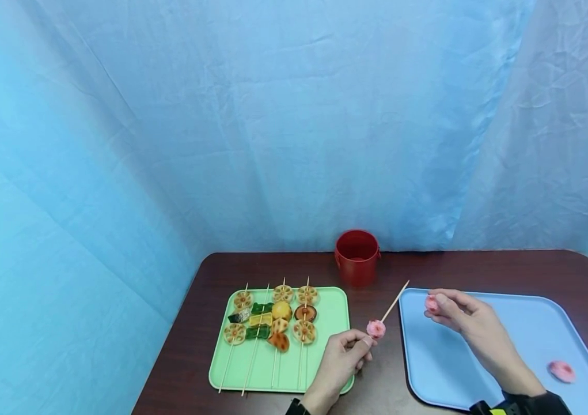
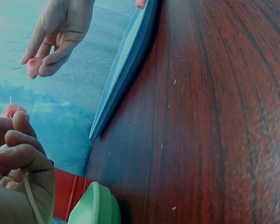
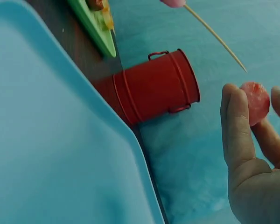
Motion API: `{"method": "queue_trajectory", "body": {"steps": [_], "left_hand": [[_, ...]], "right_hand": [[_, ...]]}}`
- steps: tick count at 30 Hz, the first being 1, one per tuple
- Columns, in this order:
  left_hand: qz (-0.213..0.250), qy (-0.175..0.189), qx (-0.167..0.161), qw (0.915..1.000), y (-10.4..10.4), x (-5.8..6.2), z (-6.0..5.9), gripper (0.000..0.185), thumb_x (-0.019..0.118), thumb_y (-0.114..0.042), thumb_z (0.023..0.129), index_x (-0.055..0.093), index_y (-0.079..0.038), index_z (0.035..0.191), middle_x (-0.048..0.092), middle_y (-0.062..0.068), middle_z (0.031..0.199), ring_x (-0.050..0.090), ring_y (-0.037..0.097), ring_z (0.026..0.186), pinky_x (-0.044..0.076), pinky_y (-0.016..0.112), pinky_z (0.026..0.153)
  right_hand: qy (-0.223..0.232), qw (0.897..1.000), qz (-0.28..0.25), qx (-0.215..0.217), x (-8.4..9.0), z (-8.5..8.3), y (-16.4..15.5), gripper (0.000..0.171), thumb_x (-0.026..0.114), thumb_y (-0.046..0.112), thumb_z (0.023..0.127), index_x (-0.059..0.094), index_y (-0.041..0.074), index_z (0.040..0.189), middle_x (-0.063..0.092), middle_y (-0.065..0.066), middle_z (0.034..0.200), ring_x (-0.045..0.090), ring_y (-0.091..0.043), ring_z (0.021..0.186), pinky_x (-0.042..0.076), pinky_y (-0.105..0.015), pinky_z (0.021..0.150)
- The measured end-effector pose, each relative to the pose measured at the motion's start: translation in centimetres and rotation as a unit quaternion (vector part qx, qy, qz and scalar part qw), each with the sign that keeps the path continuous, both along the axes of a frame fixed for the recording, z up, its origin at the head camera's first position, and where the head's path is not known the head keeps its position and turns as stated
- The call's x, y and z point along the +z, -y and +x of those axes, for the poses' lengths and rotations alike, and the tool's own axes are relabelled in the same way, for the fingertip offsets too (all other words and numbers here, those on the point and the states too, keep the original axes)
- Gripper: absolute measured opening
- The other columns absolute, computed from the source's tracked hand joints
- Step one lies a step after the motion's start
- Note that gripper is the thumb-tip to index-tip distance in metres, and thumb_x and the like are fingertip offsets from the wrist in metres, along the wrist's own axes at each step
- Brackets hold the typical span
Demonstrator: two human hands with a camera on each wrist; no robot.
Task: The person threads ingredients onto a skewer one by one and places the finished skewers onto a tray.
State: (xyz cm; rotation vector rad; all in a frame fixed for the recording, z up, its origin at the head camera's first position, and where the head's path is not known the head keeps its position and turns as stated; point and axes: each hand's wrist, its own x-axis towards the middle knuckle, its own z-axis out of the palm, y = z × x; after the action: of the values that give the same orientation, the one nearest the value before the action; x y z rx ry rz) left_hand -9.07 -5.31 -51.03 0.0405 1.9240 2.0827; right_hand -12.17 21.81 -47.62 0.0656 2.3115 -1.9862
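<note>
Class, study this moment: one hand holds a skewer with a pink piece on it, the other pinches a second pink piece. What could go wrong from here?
1. The skewer ends in a sharp tip pointing toward the right hand; a misjudged push might prick a finger.
2. The pink piece sits in a light fingertip grip, so it could slip.
3. The left hand holds the skewer low, so it may wobble.

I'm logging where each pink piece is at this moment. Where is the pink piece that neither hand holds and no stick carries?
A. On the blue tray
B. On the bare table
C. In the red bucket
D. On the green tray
A: the loose pink piece lies on the blue tray, near its right edge, apart from the right hand.
</note>
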Motion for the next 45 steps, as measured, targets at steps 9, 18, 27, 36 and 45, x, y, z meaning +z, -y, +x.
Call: {"method": "queue_trajectory", "body": {"steps": [9,18,27,36,45], "left_hand": [[-0.001,0.015,-0.005,0.9999,0.1,0.1,0.1,0.027,0.065,-0.013,0.098,0.069,0.014,0.103,0.06,-0.005,0.069,0.044,0.004,0.056,0.038,0.021,0.048],[0.002,0.011,-0.011,0.9999,0.2,0.0,0.2,0.025,0.066,-0.012,0.098,0.07,0.012,0.103,0.061,-0.005,0.069,0.045,0.004,0.056,0.039,0.02,0.049],[-0.012,0.01,-0.015,0.9998,-0.1,-0.1,0.2,0.022,0.069,-0.017,0.097,0.073,0.005,0.094,0.06,-0.005,0.066,0.044,0.005,0.054,0.038,0.02,0.048],[-0.012,-0.005,-0.03,0.9995,-0.2,0.0,0.4,0.027,0.068,-0.015,0.097,0.07,0.012,0.097,0.06,-0.006,0.065,0.043,0.002,0.053,0.038,0.018,0.048],[-0.017,0.001,-0.03,0.9994,-0.2,0.1,0.3,0.026,0.069,-0.015,0.097,0.07,0.011,0.095,0.06,-0.006,0.064,0.042,0.002,0.053,0.036,0.018,0.049]], "right_hand": [[0.04,0.999,-0.035,-0.01,0.2,-0.4,0.4,0.071,0.063,0.044,0.102,0.043,-0.007,0.148,0.069,0.003,0.119,0.071,-0.008,0.105,0.056,-0.028,0.091],[0.034,0.997,-0.048,-0.049,0.0,-1.0,0.6,0.069,0.063,0.046,0.101,0.047,-0.006,0.144,0.071,0.006,0.12,0.07,-0.005,0.104,0.057,-0.026,0.088],[0.035,0.985,-0.156,-0.058,0.3,-1.3,0.9,0.048,0.069,0.037,0.1,0.056,0.004,0.132,0.072,0.009,0.114,0.07,-0.005,0.102,0.056,-0.023,0.088],[0.016,0.972,-0.229,-0.046,0.5,-1.3,1.1,0.028,0.066,0.026,0.103,0.06,0.009,0.125,0.073,0.005,0.112,0.071,-0.009,0.101,0.056,-0.025,0.088],[0.011,0.973,-0.228,-0.043,0.6,-1.2,1.5,0.025,0.066,0.024,0.103,0.061,0.009,0.123,0.073,0.003,0.111,0.071,-0.009,0.099,0.057,-0.025,0.087]]}}
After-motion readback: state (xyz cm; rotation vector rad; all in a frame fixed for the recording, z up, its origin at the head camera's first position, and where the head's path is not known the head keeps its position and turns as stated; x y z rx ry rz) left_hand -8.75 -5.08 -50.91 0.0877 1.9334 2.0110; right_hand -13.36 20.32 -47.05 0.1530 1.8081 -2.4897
